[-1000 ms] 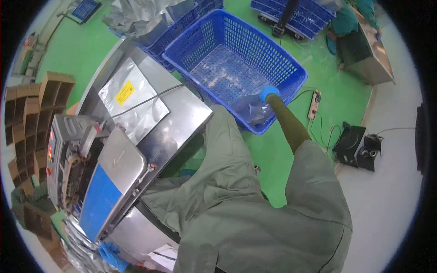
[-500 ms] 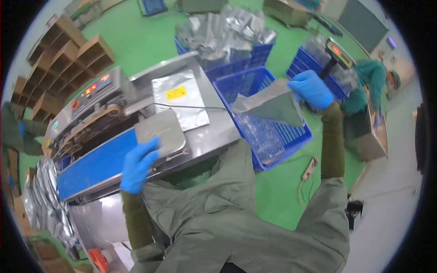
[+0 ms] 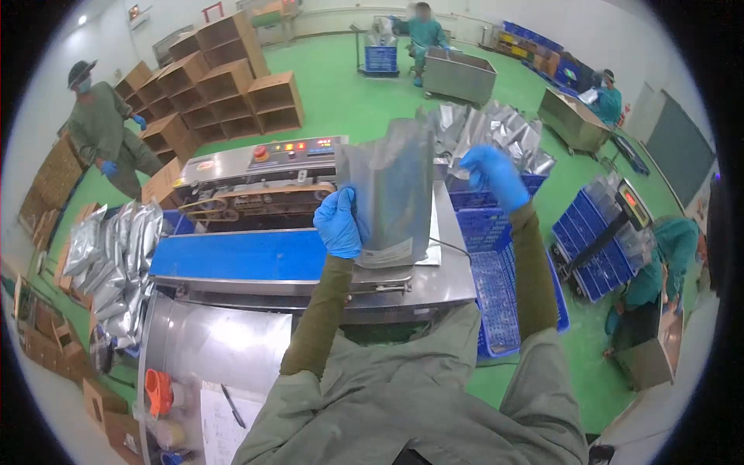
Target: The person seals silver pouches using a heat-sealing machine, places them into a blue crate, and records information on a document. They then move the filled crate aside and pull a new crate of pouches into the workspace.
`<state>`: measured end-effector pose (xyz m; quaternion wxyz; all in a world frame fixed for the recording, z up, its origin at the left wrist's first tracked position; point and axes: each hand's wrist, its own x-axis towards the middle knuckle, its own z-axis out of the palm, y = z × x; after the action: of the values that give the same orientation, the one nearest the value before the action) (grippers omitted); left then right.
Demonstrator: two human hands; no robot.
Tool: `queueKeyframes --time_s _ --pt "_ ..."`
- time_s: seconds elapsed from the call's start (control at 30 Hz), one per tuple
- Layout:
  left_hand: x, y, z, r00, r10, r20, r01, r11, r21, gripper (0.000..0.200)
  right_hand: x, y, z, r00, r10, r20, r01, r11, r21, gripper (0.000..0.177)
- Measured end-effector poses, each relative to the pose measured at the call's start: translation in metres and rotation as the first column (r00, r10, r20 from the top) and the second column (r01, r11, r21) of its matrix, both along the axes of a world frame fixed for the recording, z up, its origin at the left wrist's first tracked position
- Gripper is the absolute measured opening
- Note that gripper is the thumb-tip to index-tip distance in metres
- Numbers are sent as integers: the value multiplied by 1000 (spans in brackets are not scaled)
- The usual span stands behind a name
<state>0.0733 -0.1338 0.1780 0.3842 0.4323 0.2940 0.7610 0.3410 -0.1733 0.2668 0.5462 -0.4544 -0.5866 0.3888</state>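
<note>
A silver-grey foil bag [image 3: 395, 201] stands upright in front of me, over the right end of the sealing machine [image 3: 263, 163]. My left hand [image 3: 339, 223], in a blue glove, pinches the bag's left edge. To the right of the bag my right hand [image 3: 493, 177], also gloved in blue, is raised apart from it, somewhat blurred; whether its fingers hold anything does not show. Below the bag is a small metal plate [image 3: 387, 279] at the end of the blue conveyor belt [image 3: 240, 256]. Part of a white sheet or bag shows behind the foil bag.
Blue crates [image 3: 496, 298] stand to the right, one behind filled with foil bags [image 3: 496, 132]. Filled silver bags [image 3: 116, 271] lie at the left. A scale display [image 3: 632, 203] is at the right. Co-workers [image 3: 108, 128] are around the room; cardboard boxes [image 3: 225, 77] are stacked behind.
The view has swung left and up. The foil bag has gone from my right hand over the crate to my left hand above the machine. My right hand has let go of it.
</note>
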Motion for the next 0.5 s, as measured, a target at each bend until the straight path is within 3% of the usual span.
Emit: queueKeyframes --time_s 0.03,0.07,0.13,0.2,0.23,0.27,0.33,0.37,0.4,0.47,0.5 --pt "-7 5 -1 999 -38 -28 38 999 2 9 -13 -2 -9 967 -67 247 43 994 102 23" --pt "-11 8 0 995 -79 -55 79 997 -1 9 -35 -11 -15 930 -32 366 12 998 58 27" --pt "-9 -1 8 991 -113 -66 109 992 -69 10 -67 -3 -38 895 -181 408 77 963 257 18" --pt "-4 1 10 984 -26 -178 41 996 80 9 -57 13 -55 872 -212 441 80 951 300 12" --pt "-3 1 9 992 -45 -122 54 996 69 9 -48 20 -60 847 -241 475 72 935 346 9" --pt "-6 1 7 992 -44 -119 52 996 70 9 -42 16 -60 845 -240 477 70 935 348 9" --pt "-19 5 2 988 -69 141 72 997 -16 12 -30 2 -66 974 -213 79 204 973 110 16" --pt "-25 10 0 995 -57 79 59 998 -26 13 -29 -4 -69 967 -223 122 198 962 188 15" --pt "-26 14 -3 995 -54 84 56 998 -33 13 -28 -1 -71 967 -219 128 194 964 183 15" --pt "-26 15 -3 974 -183 -134 177 983 -51 15 -31 1 -80 984 -174 40 169 981 94 9" --pt "-24 10 8 974 -180 -136 174 983 -55 15 -42 -5 -67 985 -153 83 145 985 94 13"
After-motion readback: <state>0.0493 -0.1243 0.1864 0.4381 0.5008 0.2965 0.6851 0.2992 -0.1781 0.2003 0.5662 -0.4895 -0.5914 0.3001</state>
